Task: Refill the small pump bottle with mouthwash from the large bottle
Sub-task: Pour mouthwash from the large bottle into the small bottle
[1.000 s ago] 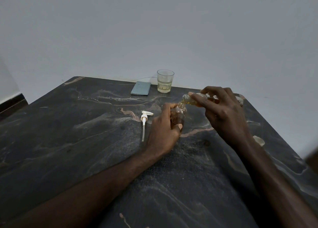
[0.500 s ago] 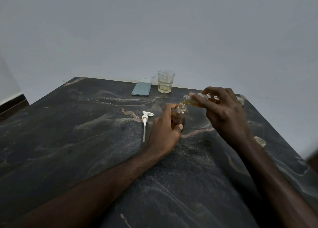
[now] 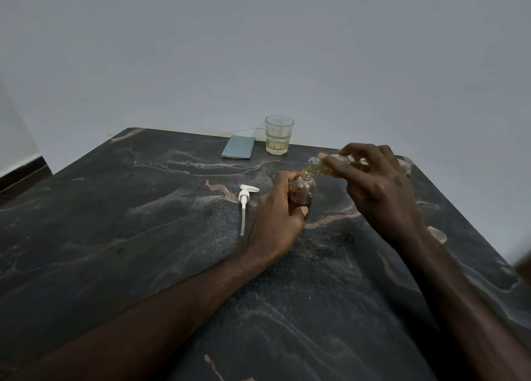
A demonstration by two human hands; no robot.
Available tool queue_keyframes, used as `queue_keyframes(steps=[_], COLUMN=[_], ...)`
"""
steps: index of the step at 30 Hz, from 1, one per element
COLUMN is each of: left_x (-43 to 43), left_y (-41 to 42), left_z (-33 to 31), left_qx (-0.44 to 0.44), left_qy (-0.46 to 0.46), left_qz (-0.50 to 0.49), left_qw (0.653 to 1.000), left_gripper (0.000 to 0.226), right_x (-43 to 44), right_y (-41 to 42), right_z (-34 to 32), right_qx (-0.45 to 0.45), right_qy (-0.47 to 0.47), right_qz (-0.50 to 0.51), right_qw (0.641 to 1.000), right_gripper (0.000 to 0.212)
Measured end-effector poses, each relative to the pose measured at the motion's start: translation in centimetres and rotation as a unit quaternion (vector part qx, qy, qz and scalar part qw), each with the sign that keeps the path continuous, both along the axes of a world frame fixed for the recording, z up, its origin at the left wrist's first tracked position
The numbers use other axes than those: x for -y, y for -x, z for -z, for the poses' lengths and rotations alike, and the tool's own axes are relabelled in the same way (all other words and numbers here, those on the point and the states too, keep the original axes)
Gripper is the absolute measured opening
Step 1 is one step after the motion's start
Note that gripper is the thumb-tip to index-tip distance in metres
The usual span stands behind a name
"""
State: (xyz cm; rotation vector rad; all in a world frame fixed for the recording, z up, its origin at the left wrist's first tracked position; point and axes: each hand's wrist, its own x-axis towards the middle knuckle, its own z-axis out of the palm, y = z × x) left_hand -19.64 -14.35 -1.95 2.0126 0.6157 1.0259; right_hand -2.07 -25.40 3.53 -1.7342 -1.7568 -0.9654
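Note:
My left hand grips the small clear bottle, which stands upright on the dark marble table with amber liquid inside and its neck uncovered. My right hand holds the large bottle tipped nearly flat, its mouth right above the small bottle's neck, with yellowish liquid running from it. Most of the large bottle is hidden under my fingers. The white pump head with its long tube lies on the table left of my left hand.
A glass tumbler with a little pale liquid stands at the table's far edge, a flat blue-grey case beside it. A pale small object lies near the right edge. A white wall is behind the table.
Both hands hold nearly the same pose as before. The large bottle stays tipped over the small bottle's neck.

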Motion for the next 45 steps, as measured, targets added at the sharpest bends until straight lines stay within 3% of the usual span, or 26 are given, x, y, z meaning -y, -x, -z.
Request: queue_keyframes(steps=[45], left_x=[0.03], left_y=[-0.03], left_z=[-0.05], left_qx=[-0.003], left_qy=[0.006], left_qz=[0.001], left_qw=[1.000], left_gripper=[0.064], right_x=[0.00], right_y=[-0.05], right_z=[0.06], right_qx=[0.009], right_qy=[0.001], right_qz=[0.008], right_qw=[1.000], right_gripper=[0.067])
